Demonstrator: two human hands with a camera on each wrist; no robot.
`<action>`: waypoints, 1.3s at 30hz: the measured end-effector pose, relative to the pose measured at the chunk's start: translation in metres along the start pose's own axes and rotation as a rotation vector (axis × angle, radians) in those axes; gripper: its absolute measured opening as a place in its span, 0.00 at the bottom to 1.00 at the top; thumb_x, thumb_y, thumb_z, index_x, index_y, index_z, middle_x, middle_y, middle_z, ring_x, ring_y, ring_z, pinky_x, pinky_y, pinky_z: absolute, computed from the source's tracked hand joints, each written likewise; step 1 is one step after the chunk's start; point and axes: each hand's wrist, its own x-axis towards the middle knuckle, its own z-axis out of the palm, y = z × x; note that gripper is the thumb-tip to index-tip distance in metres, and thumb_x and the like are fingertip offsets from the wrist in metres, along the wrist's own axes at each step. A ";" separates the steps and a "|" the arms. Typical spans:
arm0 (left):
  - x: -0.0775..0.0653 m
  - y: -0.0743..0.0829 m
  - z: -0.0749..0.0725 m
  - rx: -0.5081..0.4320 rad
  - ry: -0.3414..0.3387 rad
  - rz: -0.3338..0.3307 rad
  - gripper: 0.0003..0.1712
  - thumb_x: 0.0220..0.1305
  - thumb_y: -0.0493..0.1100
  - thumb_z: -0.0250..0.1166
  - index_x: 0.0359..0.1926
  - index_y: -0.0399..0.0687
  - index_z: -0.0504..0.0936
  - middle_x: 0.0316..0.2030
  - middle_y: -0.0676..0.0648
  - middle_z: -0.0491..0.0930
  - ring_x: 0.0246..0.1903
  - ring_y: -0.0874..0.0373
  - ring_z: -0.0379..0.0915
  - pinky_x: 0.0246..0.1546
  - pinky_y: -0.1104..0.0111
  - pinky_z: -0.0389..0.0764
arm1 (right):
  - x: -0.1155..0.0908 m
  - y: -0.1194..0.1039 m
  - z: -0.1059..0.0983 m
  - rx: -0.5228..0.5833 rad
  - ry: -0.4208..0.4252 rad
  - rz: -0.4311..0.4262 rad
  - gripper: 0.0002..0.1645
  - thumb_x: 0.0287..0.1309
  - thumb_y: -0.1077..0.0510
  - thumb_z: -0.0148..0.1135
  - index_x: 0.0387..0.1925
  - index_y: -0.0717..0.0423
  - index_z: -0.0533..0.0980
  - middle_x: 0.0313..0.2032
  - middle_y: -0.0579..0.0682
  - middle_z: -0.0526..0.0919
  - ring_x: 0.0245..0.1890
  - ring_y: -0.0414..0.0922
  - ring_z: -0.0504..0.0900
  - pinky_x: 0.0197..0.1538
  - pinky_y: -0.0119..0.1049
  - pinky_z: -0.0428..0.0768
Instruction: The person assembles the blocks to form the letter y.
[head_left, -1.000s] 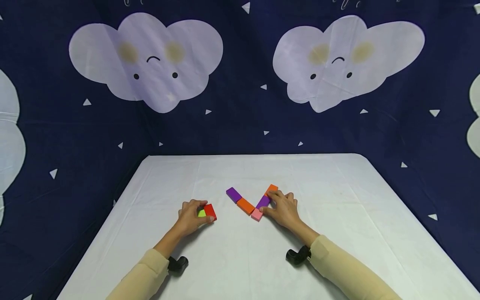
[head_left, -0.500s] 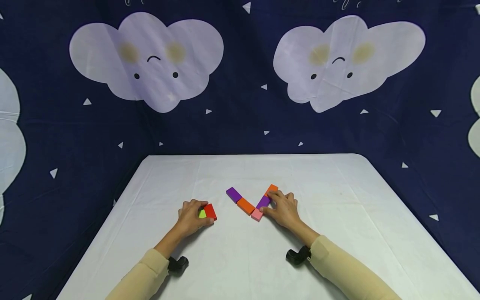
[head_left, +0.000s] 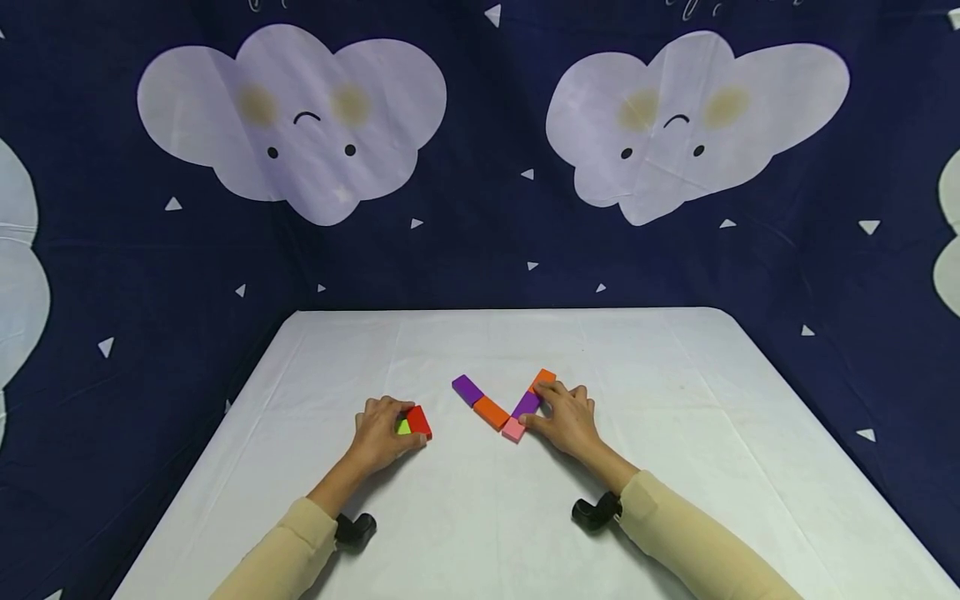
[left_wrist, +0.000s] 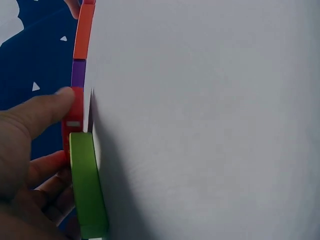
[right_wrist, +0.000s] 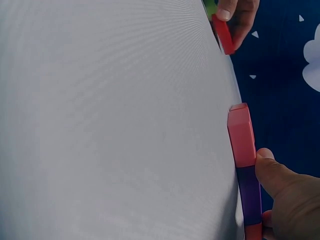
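My left hand (head_left: pixel 381 435) pinches a red block (head_left: pixel 419 422) between thumb and fingers, low over or on the white table; which one I cannot tell. A green block (head_left: pixel 403 427) is partly hidden in the crook of that hand, and its side shows large in the left wrist view. My right hand (head_left: pixel 567 417) holds the purple block (head_left: pixel 527 405) in the right arm of a V-shaped row, thumb by its joint with the pink block (head_left: pixel 513 429), fingers by the orange block (head_left: pixel 543 379). Some fingertips are hidden.
The row's left arm has another orange block (head_left: pixel 491 412) and a purple block (head_left: pixel 467 390) at its far end. They lie on a white-covered table (head_left: pixel 465 525). Behind it hangs a dark blue cloth (head_left: pixel 487 267) with clouds. Each wrist wears a black camera mount (head_left: pixel 356 532).
My left hand and the red block have shifted very slightly away from me. The right hand and the row of blocks keep their places.
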 end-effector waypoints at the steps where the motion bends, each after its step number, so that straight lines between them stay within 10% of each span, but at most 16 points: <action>1: 0.000 0.001 -0.001 -0.012 0.006 0.002 0.32 0.46 0.47 0.73 0.53 0.40 0.78 0.44 0.44 0.76 0.48 0.49 0.62 0.45 0.58 0.57 | 0.000 0.000 0.000 0.000 0.000 0.001 0.40 0.45 0.37 0.69 0.58 0.52 0.75 0.56 0.49 0.77 0.41 0.53 0.65 0.40 0.42 0.57; 14: 0.001 0.018 -0.007 -0.173 -0.050 0.083 0.30 0.47 0.47 0.73 0.54 0.46 0.79 0.47 0.47 0.77 0.49 0.53 0.61 0.46 0.61 0.58 | 0.000 0.000 0.000 0.004 0.008 -0.001 0.40 0.44 0.37 0.69 0.57 0.53 0.75 0.56 0.50 0.77 0.41 0.54 0.65 0.39 0.42 0.58; 39: 0.003 0.059 0.026 -0.111 -0.377 0.402 0.32 0.50 0.49 0.72 0.57 0.50 0.76 0.53 0.50 0.74 0.52 0.56 0.60 0.55 0.55 0.59 | 0.001 0.000 0.001 -0.004 0.007 -0.003 0.41 0.44 0.37 0.69 0.58 0.52 0.74 0.56 0.50 0.77 0.41 0.54 0.65 0.40 0.42 0.58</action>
